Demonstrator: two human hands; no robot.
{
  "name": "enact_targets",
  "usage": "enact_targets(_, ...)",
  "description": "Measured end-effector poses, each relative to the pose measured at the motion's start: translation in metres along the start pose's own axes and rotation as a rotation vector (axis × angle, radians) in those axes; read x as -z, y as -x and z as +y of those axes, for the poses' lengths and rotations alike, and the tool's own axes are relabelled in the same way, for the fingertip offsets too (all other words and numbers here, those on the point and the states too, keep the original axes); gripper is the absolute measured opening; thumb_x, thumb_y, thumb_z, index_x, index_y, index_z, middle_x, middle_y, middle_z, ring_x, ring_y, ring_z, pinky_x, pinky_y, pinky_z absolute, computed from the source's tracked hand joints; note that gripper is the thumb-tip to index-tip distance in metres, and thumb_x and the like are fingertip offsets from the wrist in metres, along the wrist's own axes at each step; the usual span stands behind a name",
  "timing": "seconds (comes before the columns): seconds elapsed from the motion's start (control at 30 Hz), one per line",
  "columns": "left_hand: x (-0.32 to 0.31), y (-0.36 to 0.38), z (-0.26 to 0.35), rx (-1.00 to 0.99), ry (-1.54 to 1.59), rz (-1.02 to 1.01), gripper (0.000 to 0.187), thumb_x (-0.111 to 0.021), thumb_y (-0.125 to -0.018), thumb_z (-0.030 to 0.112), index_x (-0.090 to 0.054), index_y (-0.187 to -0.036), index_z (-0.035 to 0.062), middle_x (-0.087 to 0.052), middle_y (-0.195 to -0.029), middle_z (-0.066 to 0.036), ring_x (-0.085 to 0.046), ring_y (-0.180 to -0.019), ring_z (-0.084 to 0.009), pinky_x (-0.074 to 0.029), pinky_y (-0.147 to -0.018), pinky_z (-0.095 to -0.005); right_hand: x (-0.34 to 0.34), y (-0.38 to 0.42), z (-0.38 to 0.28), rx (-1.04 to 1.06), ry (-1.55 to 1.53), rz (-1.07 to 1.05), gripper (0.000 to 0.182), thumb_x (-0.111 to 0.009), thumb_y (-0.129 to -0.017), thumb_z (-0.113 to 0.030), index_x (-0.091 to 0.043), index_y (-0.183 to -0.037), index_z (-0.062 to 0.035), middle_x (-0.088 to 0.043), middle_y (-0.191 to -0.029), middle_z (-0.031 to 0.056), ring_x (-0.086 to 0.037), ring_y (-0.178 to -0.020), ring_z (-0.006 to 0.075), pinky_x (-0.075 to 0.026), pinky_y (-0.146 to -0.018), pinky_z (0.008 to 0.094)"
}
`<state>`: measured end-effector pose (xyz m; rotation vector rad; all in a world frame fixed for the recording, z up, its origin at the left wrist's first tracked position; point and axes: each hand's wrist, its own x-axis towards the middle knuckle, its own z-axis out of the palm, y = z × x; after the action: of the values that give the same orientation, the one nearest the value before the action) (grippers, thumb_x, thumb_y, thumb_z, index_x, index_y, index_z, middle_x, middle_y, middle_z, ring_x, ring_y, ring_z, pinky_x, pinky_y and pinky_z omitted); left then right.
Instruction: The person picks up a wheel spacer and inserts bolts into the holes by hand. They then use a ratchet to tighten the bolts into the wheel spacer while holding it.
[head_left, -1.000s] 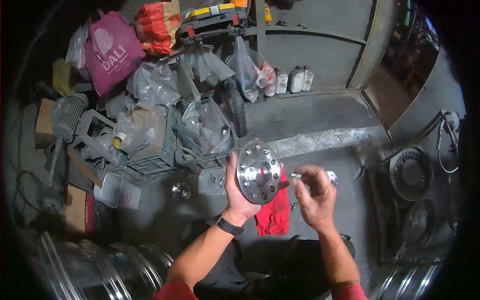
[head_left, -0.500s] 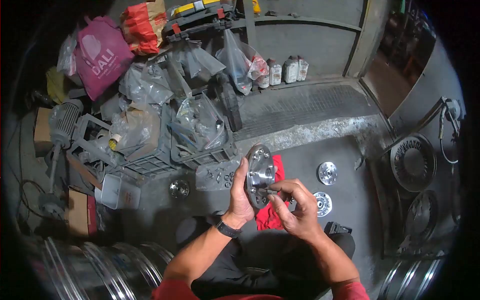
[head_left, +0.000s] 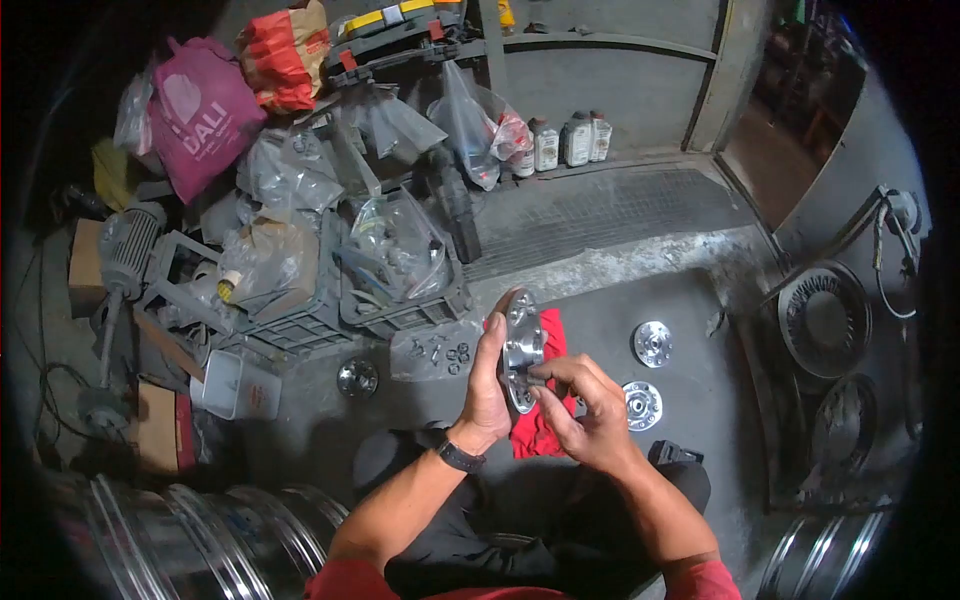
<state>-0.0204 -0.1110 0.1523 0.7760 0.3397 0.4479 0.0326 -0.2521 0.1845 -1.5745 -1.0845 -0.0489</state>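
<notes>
My left hand (head_left: 486, 388) is wrapped around the edge of a shiny, round metal flange (head_left: 527, 347) and holds it up on edge, its raised hub turned to the right. At the flange's lower right, the thumb and forefinger of my right hand (head_left: 592, 412) are pinched together close to one of the holes. Whatever lies between those fingertips is too small to make out. Beneath the flange, a red cloth (head_left: 540, 437) is spread on the floor. Two similar flanges, one farther off (head_left: 653, 343) and a nearer flange (head_left: 642, 406), lie to the right.
Another round metal part (head_left: 357, 378) lies left, beside a clear plastic bag (head_left: 405, 362) with small rings and fittings. Grey crates (head_left: 400, 315) full of bags stand beyond. A white bin (head_left: 222, 385) is at left, shiny rims (head_left: 190, 535) lower left, a metal panel (head_left: 780, 400) right.
The flange has turned slightly, so its face shows more edge-on. My right fingers stay pinched at its lower right, and the whole view has shifted a little.
</notes>
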Motion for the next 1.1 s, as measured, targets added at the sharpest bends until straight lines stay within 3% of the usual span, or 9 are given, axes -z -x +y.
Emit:
enact_targets(0.17,-0.005,0.000,-0.004,-0.043,0.008,0.016,0.066,-0.050,-0.105,0.064,-0.060,-0.141,0.0097,-0.072,-0.111,-0.007,-0.070,-0.105,-0.0189,-0.058,-0.091,-0.0352,0.002,0.002,0.010,0.022,0.061,-0.022,0.024,-0.081,-0.089,-0.001,-0.075,-0.112,-0.0013,-0.072,-0.097,0.0113,-0.067,-0.077,0.0184,-0.053,-0.069,0.0309)
enact_targets(0.27,0.003,-0.004,-0.010,-0.039,0.018,-0.008,0.063,-0.050,-0.106,0.062,-0.062,-0.139,0.0097,-0.072,-0.109,-0.006,-0.070,-0.102,-0.0173,-0.058,-0.089,-0.0341,0.001,0.003,0.013,0.018,0.098,-0.027,0.024,-0.084,-0.087,-0.005,-0.072,-0.108,-0.0020,-0.072,-0.095,0.0109,-0.067,-0.074,0.0241,-0.053,-0.065,0.0365)
enact_targets(0.4,-0.001,0.000,-0.010,-0.014,0.042,-0.006,0.059,-0.051,-0.105,0.062,-0.065,-0.129,0.0100,-0.072,-0.106,-0.005,-0.070,-0.097,-0.0159,-0.058,-0.085,-0.0320,0.000,0.005,0.014,0.006,0.090,-0.010,0.021,-0.083,-0.088,-0.007,-0.071,-0.105,-0.0021,-0.069,-0.090,0.0111,-0.065,-0.071,0.0237,-0.052,-0.063,0.0371)
enact_targets(0.5,-0.004,0.002,-0.010,-0.014,0.045,0.003,0.058,-0.051,-0.105,0.062,-0.067,-0.125,0.0101,-0.073,-0.105,-0.005,-0.070,-0.096,-0.0156,-0.058,-0.084,-0.0315,-0.002,0.005,0.012,0.008,0.120,-0.022,0.016,-0.077,-0.093,-0.001,-0.068,-0.106,0.0008,-0.063,-0.085,0.0121,-0.064,-0.070,0.0231,-0.050,-0.062,0.0364)
enact_targets(0.67,-0.007,0.003,-0.018,-0.015,0.044,0.050,0.057,-0.051,-0.105,0.063,-0.067,-0.123,0.0106,-0.074,-0.103,-0.006,-0.071,-0.095,-0.0159,-0.059,-0.083,-0.0329,-0.008,0.006,0.018,0.053,0.212,0.019,0.006,-0.072,-0.097,-0.004,-0.068,-0.099,0.0003,-0.058,-0.080,0.0143,-0.060,-0.065,0.0300,-0.049,-0.061,0.0388)
enact_targets(0.77,-0.007,0.003,-0.018,-0.017,0.039,0.061,0.059,-0.051,-0.104,0.064,-0.068,-0.121,0.0099,-0.074,-0.104,-0.007,-0.072,-0.094,-0.0175,-0.059,-0.083,-0.0343,-0.009,0.009,0.022,-0.004,0.263,-0.022,0.014,-0.077,-0.093,-0.007,-0.069,-0.102,-0.0011,-0.062,-0.083,0.0147,-0.065,-0.067,0.0327,-0.051,-0.060,0.0430)
enact_targets(0.9,-0.001,0.000,-0.014,0.025,0.066,0.041,0.061,-0.052,-0.103,0.065,-0.069,-0.115,0.0088,-0.075,-0.101,-0.008,-0.073,-0.090,-0.0183,-0.059,-0.083,-0.0345,-0.010,0.005,0.015,0.056,0.175,0.023,0.015,-0.078,-0.093,-0.005,-0.070,-0.105,-0.0006,-0.064,-0.085,0.0147,-0.067,-0.069,0.0324,-0.053,-0.061,0.0412)
enact_targets(0.97,-0.001,0.001,-0.012,0.023,0.073,0.061,0.061,-0.052,-0.103,0.066,-0.070,-0.114,0.0085,-0.075,-0.100,-0.008,-0.073,-0.089,-0.0180,-0.059,-0.082,-0.0340,-0.009,0.006,0.009,-0.045,0.106,-0.022,0.017,-0.079,-0.092,-0.004,-0.070,-0.107,-0.0004,-0.067,-0.088,0.0148,-0.070,-0.073,0.0320,-0.054,-0.064,0.0402)
enact_targets(1.1,0.004,-0.002,-0.012,0.053,0.056,0.057,0.062,-0.052,-0.102,0.067,-0.070,-0.113,0.0085,-0.075,-0.099,-0.008,-0.073,-0.089,-0.0176,-0.059,-0.081,-0.0338,-0.010,0.004,0.009,-0.029,0.048,-0.026,0.017,-0.079,-0.092,-0.004,-0.070,-0.106,-0.0004,-0.068,-0.090,0.0148,-0.070,-0.073,0.0311,-0.054,-0.065,0.0400)
